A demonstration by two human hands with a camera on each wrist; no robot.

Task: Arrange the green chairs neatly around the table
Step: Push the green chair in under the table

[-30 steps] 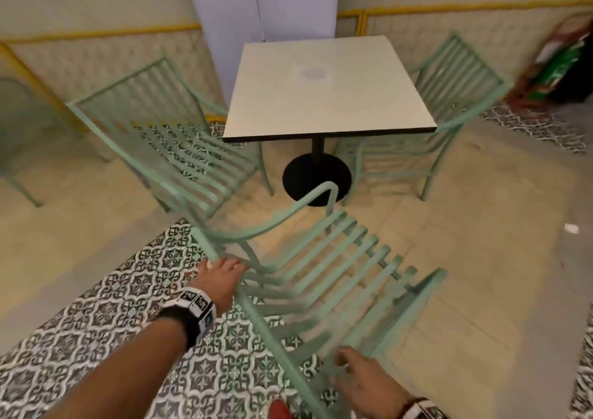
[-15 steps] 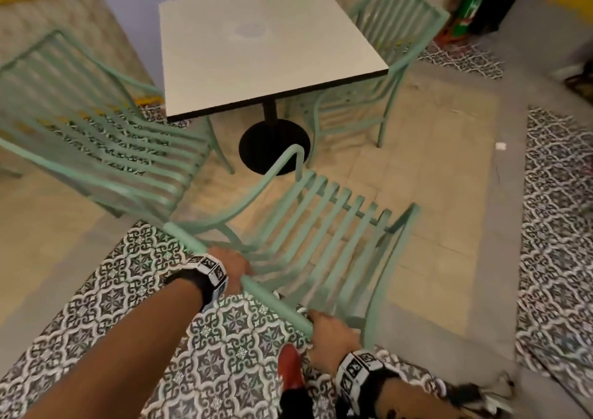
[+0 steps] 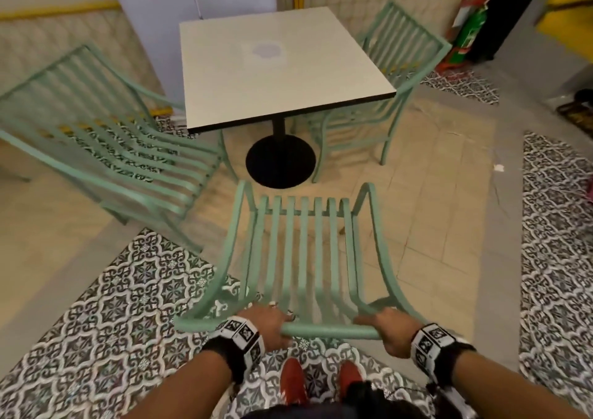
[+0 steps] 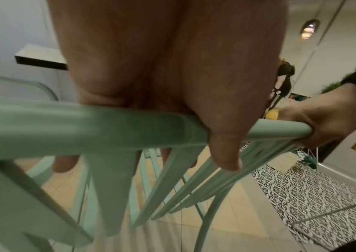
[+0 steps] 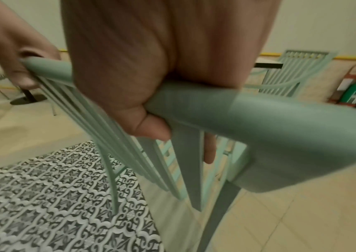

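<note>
So since a second ago the near chair has swung round: it sat skewed with its seat pointing off to the right, and now it's squared up, seat slats aimed straight at the counter. It stands just short of the black round base, not tucked under yet.

Both hands are on the top rail of the backrest, spaced apart. I'd guess that's for steering it evenly, so it doesn't twist again. The left hand has its grip wrapped closed around the rail, thumb under and fingers over the front. The right hand does the same near the right corner, clamped tight on it.

The left chair sits angled beside the counter, and the right chair looks pushed in already.
</note>
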